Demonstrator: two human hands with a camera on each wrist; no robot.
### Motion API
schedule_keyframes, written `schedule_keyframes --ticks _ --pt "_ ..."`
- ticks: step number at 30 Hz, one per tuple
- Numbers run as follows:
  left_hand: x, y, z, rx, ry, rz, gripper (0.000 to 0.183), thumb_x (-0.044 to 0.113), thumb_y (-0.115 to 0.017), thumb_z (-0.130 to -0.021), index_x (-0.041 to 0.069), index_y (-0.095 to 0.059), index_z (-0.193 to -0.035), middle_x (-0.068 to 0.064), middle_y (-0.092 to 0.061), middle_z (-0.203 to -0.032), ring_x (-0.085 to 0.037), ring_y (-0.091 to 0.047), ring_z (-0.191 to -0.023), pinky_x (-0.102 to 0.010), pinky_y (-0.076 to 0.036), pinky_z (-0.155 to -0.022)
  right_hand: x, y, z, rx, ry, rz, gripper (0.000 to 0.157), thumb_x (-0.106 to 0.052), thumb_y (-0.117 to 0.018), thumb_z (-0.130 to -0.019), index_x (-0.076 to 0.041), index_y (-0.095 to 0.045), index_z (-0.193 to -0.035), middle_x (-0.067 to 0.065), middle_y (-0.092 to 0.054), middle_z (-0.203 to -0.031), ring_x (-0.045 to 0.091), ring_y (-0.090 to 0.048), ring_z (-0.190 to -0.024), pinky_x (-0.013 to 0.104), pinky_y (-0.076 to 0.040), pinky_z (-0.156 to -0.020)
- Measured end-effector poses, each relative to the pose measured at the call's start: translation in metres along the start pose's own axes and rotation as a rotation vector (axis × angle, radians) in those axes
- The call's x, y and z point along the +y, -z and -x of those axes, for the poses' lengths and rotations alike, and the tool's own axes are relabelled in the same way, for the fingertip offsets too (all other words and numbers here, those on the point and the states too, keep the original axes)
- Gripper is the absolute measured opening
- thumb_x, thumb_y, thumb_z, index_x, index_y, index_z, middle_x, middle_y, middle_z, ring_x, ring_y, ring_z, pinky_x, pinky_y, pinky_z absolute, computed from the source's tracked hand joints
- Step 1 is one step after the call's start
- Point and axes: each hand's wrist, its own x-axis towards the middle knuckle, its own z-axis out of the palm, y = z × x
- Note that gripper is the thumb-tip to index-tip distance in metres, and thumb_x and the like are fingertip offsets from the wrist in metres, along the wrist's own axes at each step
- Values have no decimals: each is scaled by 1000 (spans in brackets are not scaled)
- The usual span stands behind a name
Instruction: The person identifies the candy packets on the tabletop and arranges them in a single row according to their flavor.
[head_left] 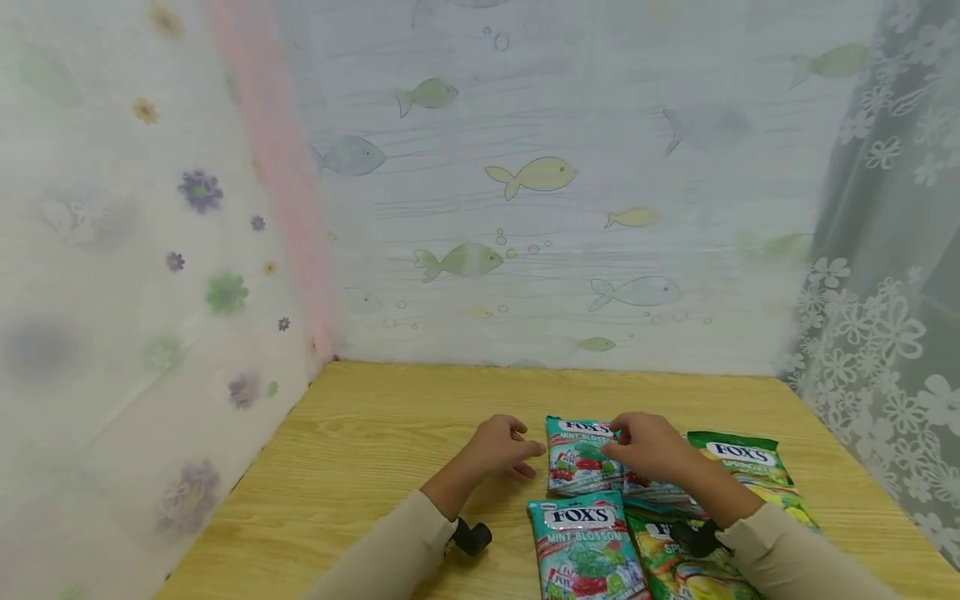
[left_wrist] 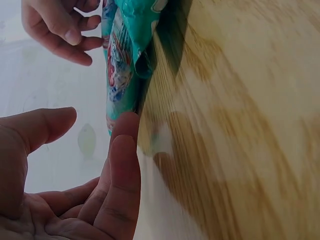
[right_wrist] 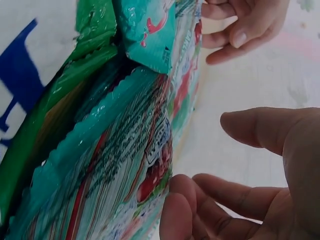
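Several Fox's candy bags lie on the wooden table [head_left: 375, 442]. My left hand [head_left: 498, 450] is beside the left edge of the back teal Mint Blossom bag [head_left: 581, 471], thumb spread from the fingers, with nothing gripped. Over the bag's right side hovers my right hand [head_left: 648, 450], its thumb apart from loosely bent fingers. Beneath that hand, a second teal bag [head_left: 652, 493] is partly hidden. In the right wrist view, fingertips [right_wrist: 177, 200] overlap the edge of a teal bag [right_wrist: 115, 165]; both hands' palms face inward.
In front lie another teal Mint Blossom bag [head_left: 588, 550] and a green-and-yellow bag [head_left: 690, 571], partly covered by the right wrist's camera [head_left: 696, 537]. A further green-and-yellow bag [head_left: 750, 467] lies at the right. Fish-printed sheeting [head_left: 540, 250] stands behind the table.
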Motion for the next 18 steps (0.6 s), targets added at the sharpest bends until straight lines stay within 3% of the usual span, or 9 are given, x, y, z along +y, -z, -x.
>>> schedule_keyframes --ticks 4,10,18 --pt "2 -6 -3 -7 11 7 64 31 -80 -92 -6 -56 -138 -8 -72 -101 -20 -77 -70 -34 -64 -68 -1 -1 -2 6 -27 17 49 -30 -75 -94 5 -67 -128 7 -72 -100 14 -62 -71 44 -59 -73" --pt "3 -13 -7 4 28 -11 63 33 -81 -90 -5 -60 -135 -7 -72 -93 -19 -76 -68 -34 -64 -68 -4 -4 -4 0 -64 12 22 -27 -73 -95 -6 -69 -90 3 -55 -67 15 -45 -51 35 -42 -56" --pt "2 -19 -13 7 38 -5 59 35 -82 -89 -3 -64 -130 -6 -74 -91 -19 -75 -67 -34 -63 -65 -5 -4 -4 3 -64 -7 29 -24 -72 -94 -12 -62 -71 -3 -37 -53 13 -37 -44 31 -35 -49"
